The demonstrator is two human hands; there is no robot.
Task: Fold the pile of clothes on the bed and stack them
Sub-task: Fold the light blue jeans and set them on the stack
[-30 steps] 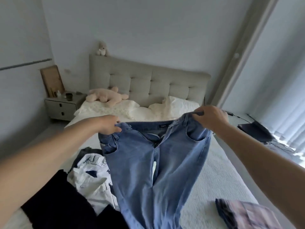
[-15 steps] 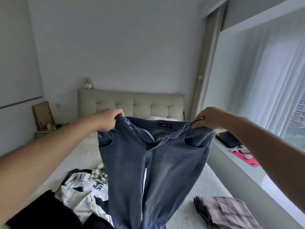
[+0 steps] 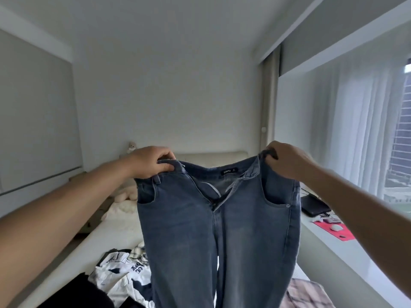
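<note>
While the left hand (image 3: 153, 162) and right hand (image 3: 287, 160) pinch the jeans (image 3: 218, 230) up unfolded by the waistband, one folded plaid garment (image 3: 309, 294) lies by the bed's (image 3: 93, 247) right edge and a heap (image 3: 124, 276) waits at its left.

Window ledge (image 3: 347, 258) runs along right side of rm. On it: red mat (image 3: 338, 230) w/ small white object (image 3: 336, 227) on top; black laptop-like thing (image 3: 313, 205) just beyond mat, farther along ledge. Sheer white curtain (image 3: 355, 130) hangs above ledge. Headboard (image 3: 211, 157) well left of ledge, small plush toy (image 3: 131, 147) at its far end.
</note>
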